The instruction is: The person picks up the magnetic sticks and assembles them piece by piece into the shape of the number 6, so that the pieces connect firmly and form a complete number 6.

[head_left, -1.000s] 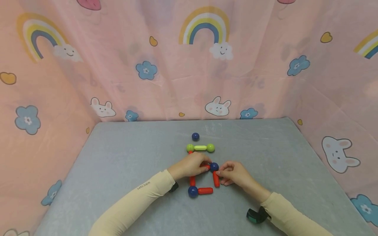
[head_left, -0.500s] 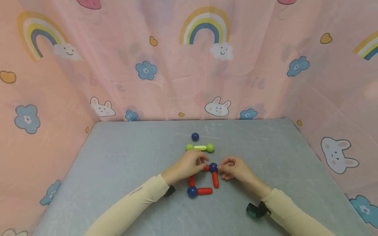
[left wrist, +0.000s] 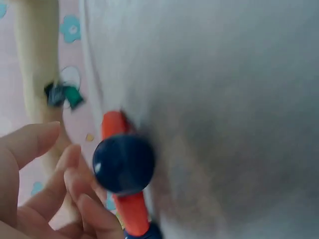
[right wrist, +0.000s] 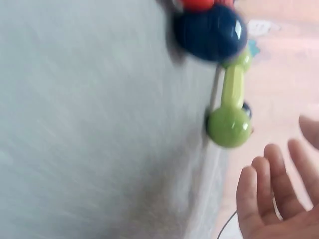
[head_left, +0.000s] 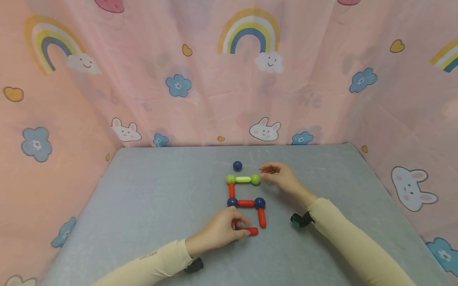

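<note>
A flat figure of magnetic rods and balls lies on the table. Its top is a light green rod (head_left: 243, 179) between two green balls (head_left: 255, 179). Below, a red rod (head_left: 246, 203) joins two blue balls (head_left: 260, 203), and another red rod (head_left: 262, 218) points down from the right one. My left hand (head_left: 218, 228) hovers loosely over the lower red rod (head_left: 253, 231), covering the lower-left corner in the head view; in the left wrist view its fingers are apart from the blue ball (left wrist: 124, 164). My right hand (head_left: 284, 178), fingers spread, is beside the right green ball (right wrist: 229, 126), holding nothing.
A loose blue ball (head_left: 237, 166) lies behind the green rod. The grey tabletop (head_left: 161, 182) ends at a pink printed curtain (head_left: 214, 107) at the back and sides. Dark wrist cameras (head_left: 194, 265) hang beneath both cuffs.
My left hand has come away from the middle red rod and moved toward the front. My right hand has left the right blue ball and moved back beside the green ball.
</note>
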{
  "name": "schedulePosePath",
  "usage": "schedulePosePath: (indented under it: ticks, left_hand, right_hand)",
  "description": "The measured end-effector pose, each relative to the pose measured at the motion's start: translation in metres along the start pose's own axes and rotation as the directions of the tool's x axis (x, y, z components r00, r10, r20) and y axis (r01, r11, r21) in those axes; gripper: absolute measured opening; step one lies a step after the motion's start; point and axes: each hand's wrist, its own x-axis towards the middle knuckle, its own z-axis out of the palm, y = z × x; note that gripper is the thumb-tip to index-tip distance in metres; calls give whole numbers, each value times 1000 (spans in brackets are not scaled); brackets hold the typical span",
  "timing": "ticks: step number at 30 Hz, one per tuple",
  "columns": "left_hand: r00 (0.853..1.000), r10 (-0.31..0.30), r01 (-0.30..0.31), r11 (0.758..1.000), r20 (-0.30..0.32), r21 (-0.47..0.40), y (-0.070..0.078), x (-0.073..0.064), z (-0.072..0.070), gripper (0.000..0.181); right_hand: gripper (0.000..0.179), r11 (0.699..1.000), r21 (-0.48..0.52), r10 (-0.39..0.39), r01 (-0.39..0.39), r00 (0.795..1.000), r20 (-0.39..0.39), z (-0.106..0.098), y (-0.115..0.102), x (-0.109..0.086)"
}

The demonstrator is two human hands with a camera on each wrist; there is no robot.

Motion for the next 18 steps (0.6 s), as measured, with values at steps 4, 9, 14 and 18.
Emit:
schedulePosePath:
  ticks: [4, 9, 14, 18]
  left_hand:
    - [998, -59, 59, 998, -7, -11, -2, -10, 4, 20]
    - [995, -93, 91, 995, -36, -40, -10, -14, 8, 25]
    - [993, -99, 99, 995, -62, 1, -18, -16, 11, 27]
    - [991, -114, 114, 993, -67, 5, -21, -16, 11, 27]
  right_hand:
    - [35, 997, -74, -35, 39, 998, 50, 2, 0, 24]
    - [37, 993, -77, -81, 91, 990, 118, 5, 1, 51]
    - [39, 991, -79, -88, 103, 980, 179, 10, 1, 72]
    - [41, 990, -93, -79, 105, 966, 247, 15, -3, 84]
